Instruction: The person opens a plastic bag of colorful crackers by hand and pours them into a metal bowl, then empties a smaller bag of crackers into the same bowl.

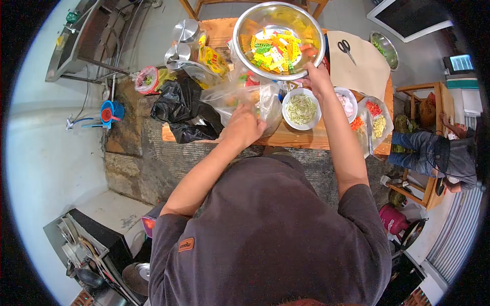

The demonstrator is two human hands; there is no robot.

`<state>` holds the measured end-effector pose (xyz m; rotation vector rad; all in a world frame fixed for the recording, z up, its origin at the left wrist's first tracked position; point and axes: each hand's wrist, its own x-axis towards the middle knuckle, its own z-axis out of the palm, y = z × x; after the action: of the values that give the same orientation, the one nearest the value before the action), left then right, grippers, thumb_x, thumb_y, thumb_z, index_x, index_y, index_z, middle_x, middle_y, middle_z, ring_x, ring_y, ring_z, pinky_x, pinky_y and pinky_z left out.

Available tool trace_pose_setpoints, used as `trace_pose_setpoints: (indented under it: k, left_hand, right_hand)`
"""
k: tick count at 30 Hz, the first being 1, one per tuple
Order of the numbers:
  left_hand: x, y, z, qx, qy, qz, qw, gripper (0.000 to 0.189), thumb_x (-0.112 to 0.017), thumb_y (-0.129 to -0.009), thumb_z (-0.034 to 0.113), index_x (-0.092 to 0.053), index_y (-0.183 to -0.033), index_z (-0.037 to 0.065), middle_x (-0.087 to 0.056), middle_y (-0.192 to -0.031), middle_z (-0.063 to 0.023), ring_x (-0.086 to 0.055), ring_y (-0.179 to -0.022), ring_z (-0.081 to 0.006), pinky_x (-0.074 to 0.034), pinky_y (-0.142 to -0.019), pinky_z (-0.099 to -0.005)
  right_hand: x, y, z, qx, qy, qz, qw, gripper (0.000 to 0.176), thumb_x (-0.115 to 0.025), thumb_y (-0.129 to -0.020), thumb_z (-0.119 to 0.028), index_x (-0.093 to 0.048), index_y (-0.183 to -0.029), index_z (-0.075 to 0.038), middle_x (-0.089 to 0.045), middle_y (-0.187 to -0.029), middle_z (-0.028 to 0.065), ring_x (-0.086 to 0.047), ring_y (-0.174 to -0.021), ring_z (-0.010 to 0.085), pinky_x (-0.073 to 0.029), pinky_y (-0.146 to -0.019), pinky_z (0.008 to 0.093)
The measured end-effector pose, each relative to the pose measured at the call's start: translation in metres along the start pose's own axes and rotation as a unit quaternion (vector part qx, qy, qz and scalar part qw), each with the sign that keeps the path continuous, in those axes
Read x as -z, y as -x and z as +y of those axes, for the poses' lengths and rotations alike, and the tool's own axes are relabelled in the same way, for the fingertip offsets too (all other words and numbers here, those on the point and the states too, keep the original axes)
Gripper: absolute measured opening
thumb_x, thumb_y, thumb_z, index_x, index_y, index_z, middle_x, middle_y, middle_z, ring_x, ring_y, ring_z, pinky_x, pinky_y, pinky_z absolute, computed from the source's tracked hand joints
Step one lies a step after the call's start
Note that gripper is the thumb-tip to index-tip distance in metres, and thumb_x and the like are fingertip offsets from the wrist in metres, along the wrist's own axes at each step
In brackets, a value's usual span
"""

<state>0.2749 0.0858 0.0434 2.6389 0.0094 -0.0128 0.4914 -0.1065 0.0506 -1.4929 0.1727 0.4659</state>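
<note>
My right hand (318, 81) grips the near right rim of a large metal bowl (238, 38), which is tilted towards me. Inside lie many small ridged pieces (278, 50) in yellow, green, white and orange. My left hand (245, 125) is closed on a clear plastic bag (268, 104) with colourful contents; its fingertips are partly hidden in the folds. Just below the metal bowl stands a white bowl (301, 109) of thin green slices. Another white bowl (347, 104), holding pale pieces, is partly behind my right forearm.
On the wooden table (301, 138) are a black plastic bag (178, 104), a yellow packet (213, 61), scissors (347, 51) on brown paper, and a knife (369, 135) beside chopped red, orange and yellow bits. A metal bowl (385, 50) stands beyond. Another person (449, 153) is at the right.
</note>
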Motion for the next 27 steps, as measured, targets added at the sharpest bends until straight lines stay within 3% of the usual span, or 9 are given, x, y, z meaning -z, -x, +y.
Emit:
trace_pose_setpoints:
  k: [7, 9, 13, 15, 17, 19, 21, 25, 27]
  left_hand:
    - [0.013, -0.005, 0.013, 0.040, -0.056, -0.081, 0.994, 0.048, -0.070, -0.084, 0.029, -0.061, -0.116, -0.006, -0.057, -0.124, -0.0239, -0.051, -0.120, -0.0397, -0.042, -0.103, -0.0459]
    - [0.004, -0.003, 0.011, 0.026, -0.050, -0.041, 0.998, 0.040, -0.068, -0.085, 0.023, -0.061, -0.112, -0.005, -0.058, -0.122, -0.0231, -0.055, -0.113, -0.0376, -0.043, -0.099, -0.0453]
    - [-0.007, -0.005, 0.006, -0.008, -0.060, -0.044, 0.997, 0.032, -0.065, -0.084, 0.015, -0.060, -0.110, -0.003, -0.060, -0.116, -0.0225, -0.058, -0.108, -0.0367, -0.045, -0.096, -0.0452]
    - [-0.007, -0.001, 0.009, -0.008, -0.044, -0.024, 0.999, 0.027, -0.060, -0.084, 0.008, -0.059, -0.110, -0.001, -0.063, -0.109, -0.0229, -0.061, -0.102, -0.0405, -0.050, -0.089, -0.0470]
    - [-0.003, 0.002, 0.013, 0.005, 0.005, -0.001, 1.000, 0.026, -0.058, -0.085, 0.007, -0.058, -0.109, -0.001, -0.063, -0.105, -0.0232, -0.061, -0.099, -0.0422, -0.051, -0.087, -0.0487]
    - [0.004, 0.001, 0.016, 0.019, 0.052, 0.022, 0.998, 0.025, -0.057, -0.085, 0.006, -0.058, -0.109, -0.001, -0.064, -0.102, -0.0235, -0.062, -0.097, -0.0439, -0.052, -0.084, -0.0504]
    - [0.014, -0.002, 0.017, 0.082, 0.067, -0.093, 0.990, 0.025, -0.055, -0.086, 0.006, -0.056, -0.110, -0.002, -0.062, -0.107, -0.0258, -0.063, -0.096, -0.0456, -0.052, -0.083, -0.0522]
    - [0.016, -0.004, 0.014, 0.096, 0.053, -0.118, 0.987, 0.028, -0.056, -0.087, 0.007, -0.054, -0.113, -0.002, -0.061, -0.114, -0.0275, -0.063, -0.098, -0.0449, -0.052, -0.084, -0.0513]
    - [0.010, 0.004, 0.013, -0.018, 0.056, -0.030, 0.998, 0.026, -0.055, -0.089, 0.009, -0.056, -0.112, -0.003, -0.059, -0.121, -0.0276, -0.061, -0.104, -0.0445, -0.051, -0.088, -0.0506]
  right_hand:
    - [0.001, 0.019, -0.017, 0.011, -0.022, 0.013, 1.000, 0.044, -0.049, -0.093, -0.008, -0.044, -0.135, 0.005, -0.060, -0.124, 0.0218, -0.072, -0.096, 0.0303, -0.067, -0.071, 0.0381]
    - [0.001, 0.021, -0.016, 0.001, -0.029, 0.018, 0.999, 0.045, -0.049, -0.093, -0.008, -0.043, -0.135, 0.004, -0.060, -0.123, 0.0212, -0.072, -0.095, 0.0296, -0.067, -0.071, 0.0377]
    - [0.004, 0.019, -0.013, -0.006, -0.021, 0.018, 1.000, 0.048, -0.050, -0.091, -0.008, -0.040, -0.138, 0.001, -0.061, -0.122, 0.0199, -0.072, -0.093, 0.0284, -0.067, -0.070, 0.0365]
    - [0.005, 0.017, -0.011, -0.016, -0.031, 0.016, 0.999, 0.050, -0.050, -0.090, -0.007, -0.039, -0.138, 0.000, -0.061, -0.122, 0.0198, -0.073, -0.092, 0.0281, -0.067, -0.069, 0.0361]
    - [0.005, 0.017, -0.010, 0.009, -0.049, 0.045, 0.998, 0.041, -0.052, -0.091, -0.007, -0.043, -0.130, -0.001, -0.066, -0.099, 0.0182, -0.071, -0.073, 0.0245, -0.063, -0.055, 0.0289]
    - [0.004, 0.020, -0.015, 0.001, -0.049, 0.043, 0.998, 0.040, -0.052, -0.091, -0.007, -0.044, -0.130, -0.002, -0.066, -0.099, 0.0180, -0.071, -0.072, 0.0245, -0.063, -0.055, 0.0288]
    - [0.002, 0.023, -0.017, -0.006, -0.050, 0.040, 0.998, 0.039, -0.052, -0.091, -0.007, -0.044, -0.130, -0.002, -0.066, -0.099, 0.0178, -0.071, -0.072, 0.0246, -0.063, -0.055, 0.0288]
    - [0.003, 0.013, -0.012, -0.022, -0.047, 0.032, 0.998, 0.041, -0.053, -0.092, -0.009, -0.044, -0.132, -0.001, -0.065, -0.104, 0.0179, -0.071, -0.079, 0.0245, -0.064, -0.058, 0.0292]
    - [0.004, 0.007, -0.004, -0.033, -0.037, 0.029, 0.998, 0.041, -0.053, -0.093, -0.009, -0.044, -0.132, 0.000, -0.065, -0.107, 0.0178, -0.071, -0.081, 0.0243, -0.065, -0.059, 0.0293]
